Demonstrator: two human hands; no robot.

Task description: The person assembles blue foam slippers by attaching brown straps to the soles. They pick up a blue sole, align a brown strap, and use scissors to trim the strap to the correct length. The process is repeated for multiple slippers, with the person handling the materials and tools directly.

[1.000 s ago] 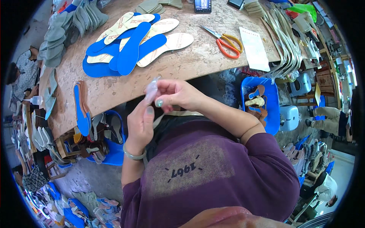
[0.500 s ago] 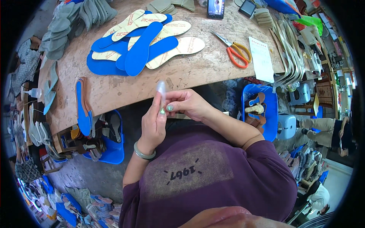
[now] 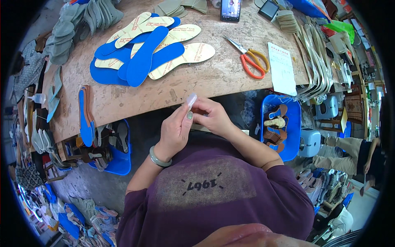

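Close to my body, just off the table's front edge, both hands are together. My left hand (image 3: pixel 176 128) is closed, with a small pale, shiny piece (image 3: pixel 191 99) sticking up past its fingertips. What kind of thing it is I cannot make out. My right hand (image 3: pixel 214 117) has its fingers bent in against the same piece, and its fingertips are partly hidden. On the table beyond lies a pile of insoles, some with a blue face (image 3: pixel 142 59) and some with a cream printed face (image 3: pixel 187 55). Scissors (image 3: pixel 251 59) with one orange and one yellow handle lie to the right.
A written paper sheet (image 3: pixel 282 68) lies right of the scissors, and a phone (image 3: pixel 230 10) stands at the back. A stack of insoles (image 3: pixel 86 117) is at the table's left edge. Blue bins (image 3: pixel 297 140) with shoe parts stand below the table. At far right, another person (image 3: pixel 349 154) stands.
The pale piece has tipped over to the right and shifted right and slightly down. My left hand has followed it. The view has moved a little.
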